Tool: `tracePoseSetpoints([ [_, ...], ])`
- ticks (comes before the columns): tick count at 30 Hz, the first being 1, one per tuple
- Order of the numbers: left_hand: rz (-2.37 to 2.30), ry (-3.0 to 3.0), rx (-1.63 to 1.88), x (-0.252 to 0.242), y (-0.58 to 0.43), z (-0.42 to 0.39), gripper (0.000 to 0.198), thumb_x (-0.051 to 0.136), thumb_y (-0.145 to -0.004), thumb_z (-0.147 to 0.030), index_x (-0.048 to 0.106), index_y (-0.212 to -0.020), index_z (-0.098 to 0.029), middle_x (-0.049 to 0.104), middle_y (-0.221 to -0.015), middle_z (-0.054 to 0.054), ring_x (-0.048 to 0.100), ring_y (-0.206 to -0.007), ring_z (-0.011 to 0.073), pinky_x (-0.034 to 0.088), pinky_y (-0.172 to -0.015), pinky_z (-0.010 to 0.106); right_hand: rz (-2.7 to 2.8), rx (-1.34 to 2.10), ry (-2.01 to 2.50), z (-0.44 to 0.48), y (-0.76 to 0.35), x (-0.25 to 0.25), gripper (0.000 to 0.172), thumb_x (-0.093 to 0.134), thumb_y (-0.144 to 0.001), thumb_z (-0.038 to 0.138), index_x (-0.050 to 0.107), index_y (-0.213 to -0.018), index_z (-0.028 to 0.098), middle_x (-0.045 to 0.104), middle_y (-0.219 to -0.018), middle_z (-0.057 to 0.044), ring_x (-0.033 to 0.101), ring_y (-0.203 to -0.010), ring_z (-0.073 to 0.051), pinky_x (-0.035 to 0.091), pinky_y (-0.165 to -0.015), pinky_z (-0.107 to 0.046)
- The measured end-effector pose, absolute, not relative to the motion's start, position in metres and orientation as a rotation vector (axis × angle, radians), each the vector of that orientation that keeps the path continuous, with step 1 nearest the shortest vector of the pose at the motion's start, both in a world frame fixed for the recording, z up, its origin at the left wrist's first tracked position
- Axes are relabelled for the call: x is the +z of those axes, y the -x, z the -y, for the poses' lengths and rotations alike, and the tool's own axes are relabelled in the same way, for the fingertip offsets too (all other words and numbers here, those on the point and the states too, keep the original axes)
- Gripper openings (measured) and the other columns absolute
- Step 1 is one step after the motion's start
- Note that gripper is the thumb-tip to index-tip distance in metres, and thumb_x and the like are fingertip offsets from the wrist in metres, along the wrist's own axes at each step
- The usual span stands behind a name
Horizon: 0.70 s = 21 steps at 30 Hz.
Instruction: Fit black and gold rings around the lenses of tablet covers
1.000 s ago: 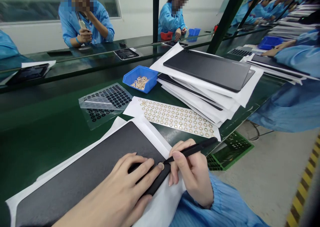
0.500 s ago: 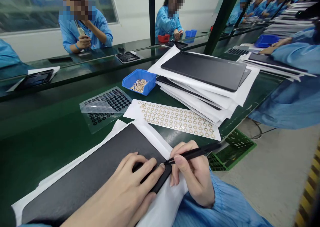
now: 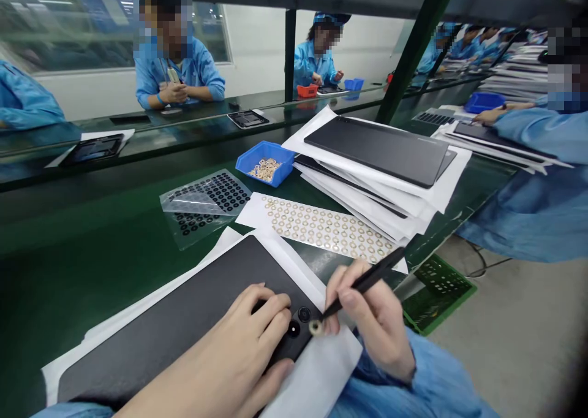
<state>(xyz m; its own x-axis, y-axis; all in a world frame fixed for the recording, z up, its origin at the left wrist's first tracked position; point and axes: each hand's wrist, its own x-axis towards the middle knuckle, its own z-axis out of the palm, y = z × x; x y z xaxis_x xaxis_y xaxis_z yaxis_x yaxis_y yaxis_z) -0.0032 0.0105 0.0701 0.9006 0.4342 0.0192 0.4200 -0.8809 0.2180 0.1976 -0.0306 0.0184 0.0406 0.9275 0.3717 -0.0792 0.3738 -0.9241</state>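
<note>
A dark grey tablet back cover lies on white paper in front of me. My left hand rests flat on its near corner, fingers spread beside the black camera block with two round lens holes. My right hand pinches black tweezers. A small pale ring sits at the tweezers' tip, right at the cover's corner edge.
A white sheet of gold rings, clear sheets of black rings and a blue bin of rings lie beyond. A stack of covers and paper stands right. Other people in blue coats work across the belt and at right.
My left fingers drew back and uncovered the two lens holes. The tweezers tilted more upright and now carry a pale ring at the cover's corner. The view shifted slightly.
</note>
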Motion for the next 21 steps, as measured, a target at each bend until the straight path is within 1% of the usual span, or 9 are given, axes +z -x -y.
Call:
tracePoseSetpoints([
  [3, -0.668, -2.779, 0.101, 0.070, 0.005, -0.009, 0.024, 0.049, -0.090, -0.029, 0.058, -0.109, -0.017, 0.058, -0.115, 0.007, 0.049, -0.104, 0.0242, 0.048, -0.086, 0.036, 1.443, 0.657, 0.994, -0.011, -0.205, 0.056, 0.018, 0.046, -0.093, 0.031, 0.051, -0.079, 0.020, 0.055, -0.062, 0.001, 0.057, -0.052, -0.012, 0.047, -0.054, -0.027],
  [7, -0.673, -2.744, 0.134, 0.074, 0.008, -0.007, 0.020, 0.048, -0.090, -0.026, 0.057, -0.106, -0.018, 0.055, -0.117, 0.006, 0.048, -0.105, 0.0222, 0.046, -0.086, 0.033, 1.599, 0.312, 0.967, -0.119, -0.197, 0.098, 0.019, 0.045, -0.092, 0.038, 0.048, -0.089, 0.020, 0.056, -0.065, 0.002, 0.058, -0.057, -0.013, 0.050, -0.063, -0.029],
  [9, -0.711, -2.755, 0.215, 0.074, 0.019, -0.014, 0.018, 0.048, -0.090, -0.025, 0.057, -0.103, -0.018, 0.055, -0.118, 0.006, 0.047, -0.107, 0.0216, 0.044, -0.088, 0.032, 1.691, 0.108, 1.014, -0.177, -0.187, 0.105, 0.014, 0.044, -0.092, 0.032, 0.047, -0.090, 0.018, 0.059, -0.077, -0.002, 0.060, -0.070, -0.016, 0.050, -0.074, -0.033],
  [11, -0.867, -2.749, 0.361, 0.069, 0.041, -0.030, 0.019, 0.044, -0.091, -0.026, 0.058, -0.100, -0.018, 0.055, -0.115, 0.007, 0.047, -0.107, 0.0214, 0.042, -0.090, 0.033, 1.857, 0.025, 1.247, -0.221, -0.181, 0.102, 0.003, 0.045, -0.089, 0.018, 0.047, -0.086, 0.018, 0.060, -0.085, -0.007, 0.059, -0.083, -0.020, 0.046, -0.084, -0.035],
  [13, -1.183, -2.664, 0.516, 0.060, 0.072, -0.056, 0.022, 0.041, -0.091, -0.029, 0.059, -0.095, -0.017, 0.058, -0.105, 0.007, 0.049, -0.102, 0.0215, 0.040, -0.090, 0.034, 1.909, 0.040, 1.333, -0.248, -0.180, 0.094, 0.009, 0.048, -0.082, 0.008, 0.046, -0.081, 0.017, 0.060, -0.078, -0.010, 0.059, -0.078, -0.023, 0.046, -0.079, -0.037],
  [15, -1.598, -2.428, 0.582, 0.049, 0.107, -0.086, 0.025, 0.043, -0.087, -0.034, 0.060, -0.087, -0.016, 0.061, -0.095, 0.007, 0.053, -0.094, 0.0224, 0.039, -0.086, 0.032, 1.929, 0.057, 1.380, -0.260, -0.184, 0.087, 0.011, 0.047, -0.080, 0.006, 0.045, -0.080, 0.017, 0.059, -0.069, -0.010, 0.058, -0.068, -0.024, 0.046, -0.070, -0.037],
  [16, -1.781, -2.225, 0.566, 0.043, 0.123, -0.100, 0.026, 0.045, -0.084, -0.035, 0.061, -0.083, -0.015, 0.063, -0.088, 0.007, 0.056, -0.088, 0.0219, 0.040, -0.081, 0.029, 1.934, 0.061, 1.392, -0.261, -0.185, 0.085, 0.010, 0.045, -0.081, 0.007, 0.045, -0.081, 0.017, 0.058, -0.067, -0.009, 0.057, -0.064, -0.023, 0.045, -0.067, -0.036],
  [19, -1.970, -1.953, 0.574, 0.028, 0.150, -0.129, 0.027, 0.047, -0.080, -0.036, 0.062, -0.073, -0.015, 0.065, -0.072, 0.006, 0.060, -0.070, 0.0207, 0.040, -0.062, 0.025, 1.968, 0.067, 1.369, -0.259, -0.183, 0.087, 0.005, 0.040, -0.087, 0.013, 0.043, -0.085, 0.018, 0.058, -0.067, -0.009, 0.055, -0.060, -0.023, 0.043, -0.063, -0.035],
  [21, -1.975, -1.894, 0.602, 0.022, 0.151, -0.137, 0.026, 0.051, -0.076, -0.038, 0.062, -0.067, -0.016, 0.065, -0.066, 0.004, 0.060, -0.065, 0.0195, 0.037, -0.056, 0.024, 2.027, 0.069, 1.294, -0.252, -0.169, 0.091, 0.007, 0.038, -0.089, 0.017, 0.043, -0.084, 0.018, 0.059, -0.072, -0.010, 0.055, -0.064, -0.024, 0.042, -0.064, -0.035],
])
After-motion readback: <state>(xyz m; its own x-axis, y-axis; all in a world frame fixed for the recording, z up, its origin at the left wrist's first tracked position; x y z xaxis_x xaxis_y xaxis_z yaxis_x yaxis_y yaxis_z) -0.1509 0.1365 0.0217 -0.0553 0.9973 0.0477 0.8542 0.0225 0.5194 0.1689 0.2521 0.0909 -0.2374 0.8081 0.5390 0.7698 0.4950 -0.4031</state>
